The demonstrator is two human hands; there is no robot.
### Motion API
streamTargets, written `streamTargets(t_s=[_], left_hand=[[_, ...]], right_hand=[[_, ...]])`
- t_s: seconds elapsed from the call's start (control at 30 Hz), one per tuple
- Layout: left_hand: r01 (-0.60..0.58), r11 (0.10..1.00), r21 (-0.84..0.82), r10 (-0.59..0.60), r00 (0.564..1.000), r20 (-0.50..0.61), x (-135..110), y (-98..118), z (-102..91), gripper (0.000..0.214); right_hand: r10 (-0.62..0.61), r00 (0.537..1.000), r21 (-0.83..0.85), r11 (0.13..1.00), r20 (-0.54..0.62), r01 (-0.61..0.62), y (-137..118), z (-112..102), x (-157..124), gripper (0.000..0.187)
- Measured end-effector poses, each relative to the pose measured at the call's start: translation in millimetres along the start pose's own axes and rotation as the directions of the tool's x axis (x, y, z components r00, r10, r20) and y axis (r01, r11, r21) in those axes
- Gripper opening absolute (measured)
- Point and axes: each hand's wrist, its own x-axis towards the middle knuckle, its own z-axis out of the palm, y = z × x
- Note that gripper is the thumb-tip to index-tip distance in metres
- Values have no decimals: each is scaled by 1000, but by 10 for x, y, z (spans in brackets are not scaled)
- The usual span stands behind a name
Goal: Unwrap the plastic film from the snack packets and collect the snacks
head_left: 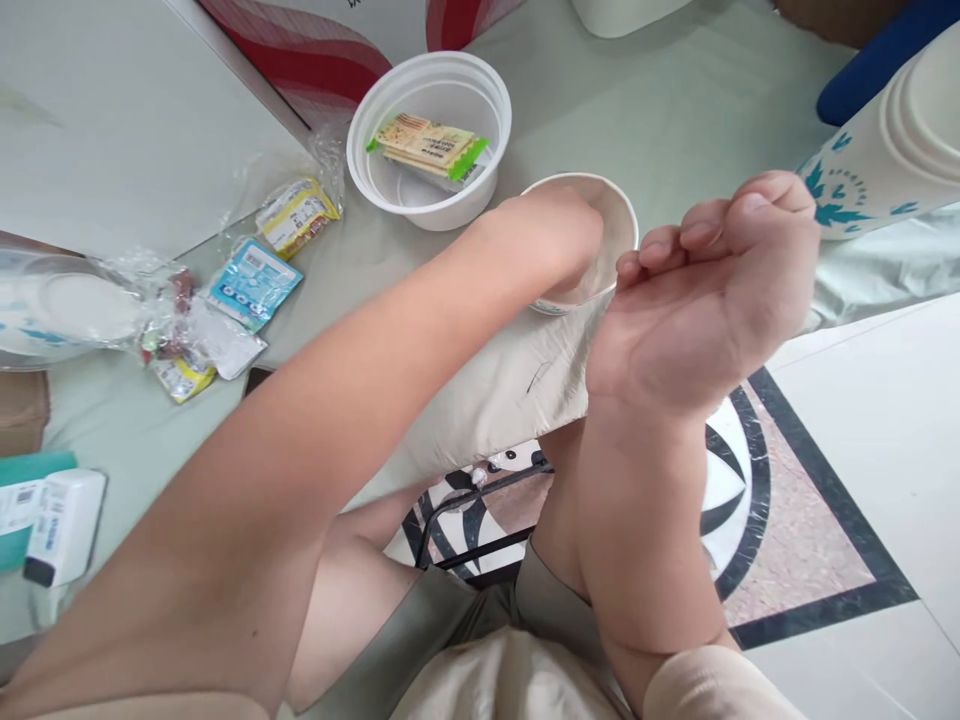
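Note:
My left hand [559, 230] reaches down into a paper cup [621, 235] near the table's front edge. Its fingers are hidden inside. Just right of that cup, my right hand [705, 280] is raised with the palm turned up. The fingers curl in, and the thumb presses against the index finger; whether something small is between them I cannot make out. Behind the left wrist stands a white plastic bowl [360, 160]. In it lies a biscuit packet [431, 143] with green ends, on top of another wrapper.
Left on the cloth-covered table [675, 110] lie a yellow packet [298, 215], a blue packet [255, 283] and bagged paper cups [82, 310]. A white device [66, 525] is at the far left. A stack of paper cups [862, 170] stands at right. White-and-red boxes [315, 60] line the back.

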Motion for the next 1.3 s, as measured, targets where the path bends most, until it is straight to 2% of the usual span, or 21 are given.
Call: streamTargets(t_s=[0.1, 0.13, 0.17, 0.2, 0.23, 0.27, 0.3, 0.33, 0.4, 0.43, 0.53, 0.63, 0.7, 0.8, 0.9, 0.97, 1.03, 1.07, 1.13, 1.2, 1.3], left_hand=[[-44, 966, 256, 4, 988, 157, -194, 51, -183, 42], [-113, 945, 307, 71, 987, 143, -259, 27, -252, 33], [-241, 903, 357, 229, 970, 77, -324, -28, -318, 23], [-309, 876, 369, 344, 939, -29, -391, -116, -373, 21], [-412, 848, 332, 478, 866, -147, -465, -236, -415, 21], [-537, 802, 261, 597, 741, -309, -549, -383, -438, 23], [-651, 743, 157, 638, 619, -458, -647, -548, -442, 23], [-677, 734, 48, 558, 561, -612, -760, -722, -429, 25], [-638, 761, -122, 360, 570, -738, -1023, -1059, -361, 27], [-605, 771, -201, 279, 604, -747, -1163, -1208, -316, 26], [-401, 823, -402, -20, 687, -726, -1543, -1570, -187, 19], [-243, 790, -563, -234, 729, -643, -1785, -1845, -115, 16], [-186, 753, -631, -311, 744, -592, -1871, -1994, -110, 15], [-174, 713, -679, -349, 753, -558, -1937, -2157, -181, 17], [-214, 663, -717, -363, 746, -558, -1997, -2259, -324, 18], [-232, 623, -747, -392, 734, -554, -2060, -2306, -418, 15], [-235, 580, -780, -435, 721, -540, -2142, -2345, -479, 14], [-237, 562, -792, -447, 719, -532, -2185, -2366, -496, 14], [-247, 544, -802, -449, 721, -527, -2263, -2417, -513, 13], [-264, 541, -798, -444, 717, -538, -2319, -2476, -525, 12], [-280, 528, -802, -466, 694, -548, -2360, -2548, -561, 14]], right_hand=[[-25, 1000, -102, 995, -4, 25, -44, -18, -17, 18], [-39, 999, -128, 991, -4, 38, -65, -25, -24, 21], [-45, 999, -150, 988, -8, 44, -89, -29, -30, 23], [-45, 999, -169, 985, -18, 41, -114, -27, -38, 24], [-38, 999, -179, 983, -29, 32, -141, -17, -50, 25], [-33, 999, -181, 983, -38, 26, -168, 4, -66, 26], [-29, 999, -172, 985, -40, 21, -195, 38, -91, 26], [-28, 999, -157, 987, -33, 23, -221, 86, -124, 24], [-3, 1000, -130, 991, 31, 7, -270, 225, -223, 18], [22, 996, -118, 993, 84, -12, -293, 313, -288, 15], [62, 967, -9, 998, 249, -61, -361, 623, -535, 4], [104, 920, 134, 977, 377, -165, -392, 914, -813, 12], [143, 883, 94, 974, 447, -206, -358, 1052, -996, 14], [157, 839, -66, 987, 521, -144, -220, 1147, -1260, 11], [154, 802, -247, 969, 578, -7, -39, 1152, -1467, 12], [120, 773, -366, 918, 623, 152, 76, 1172, -1525, 13], [40, 719, -409, 844, 694, 348, 180, 1274, -1502, 18], [-11, 671, -391, 805, 741, 445, 230, 1372, -1465, 22], [-100, 536, -301, 736, 838, 607, 341, 1675, -1358, 36], [-119, 370, -196, 679, 921, 707, 483, 2097, -1228, 55], [29, 179, -157, 629, 983, 761, 740, 2780, -1048, 75]])
